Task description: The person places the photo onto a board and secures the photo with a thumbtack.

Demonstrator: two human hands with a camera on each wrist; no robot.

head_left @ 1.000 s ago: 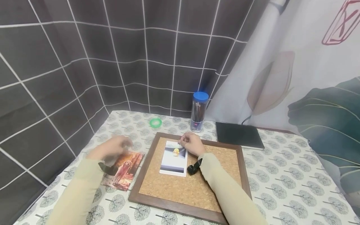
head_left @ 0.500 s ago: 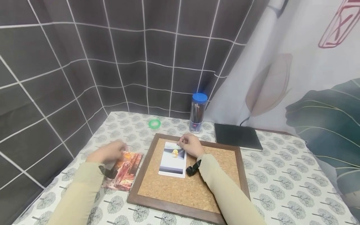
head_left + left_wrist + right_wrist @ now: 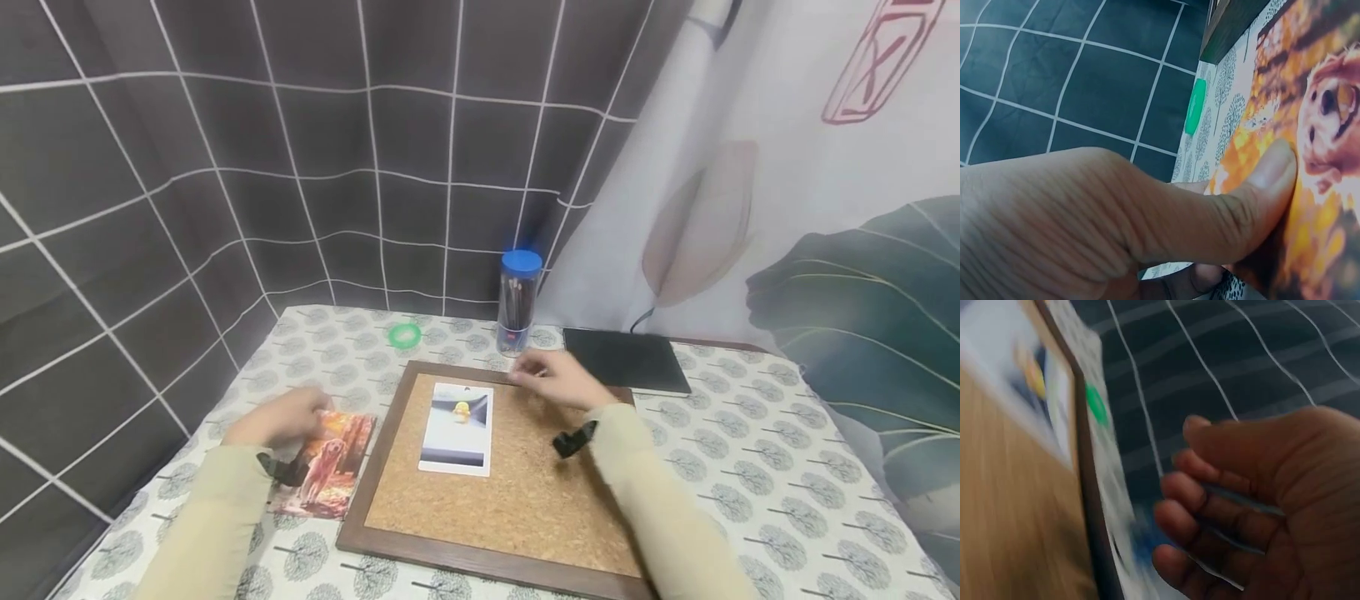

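A photo of a dog among orange leaves (image 3: pixel 333 462) is at the left of the corkboard (image 3: pixel 427 521). My left hand (image 3: pixel 277 417) pinches its upper left part; in the left wrist view the thumb (image 3: pixel 1254 200) lies on the picture side and other fingers are partly hidden behind it. On the board lies a white-bordered photo of a yellow duck (image 3: pixel 453 450), with a small dark spot at its top edge, too small to identify. Over the board's upper edge, right of that photo, is my right hand (image 3: pixel 558 379). Its fingers (image 3: pixel 1182 487) are loosely bent and hold nothing.
Behind the board stands a clear canister with a blue lid (image 3: pixel 517 300), filled with thin sticks. A green ring-shaped roll (image 3: pixel 405 336) sits at the back left. A flat black pad (image 3: pixel 630 362) with a cable lies at the back right, partly behind the right hand.
My right hand has left the duck photo's top corner and moved right. The left hand, blurred earlier above the dog photo, now grips it. The head view has shifted slightly.
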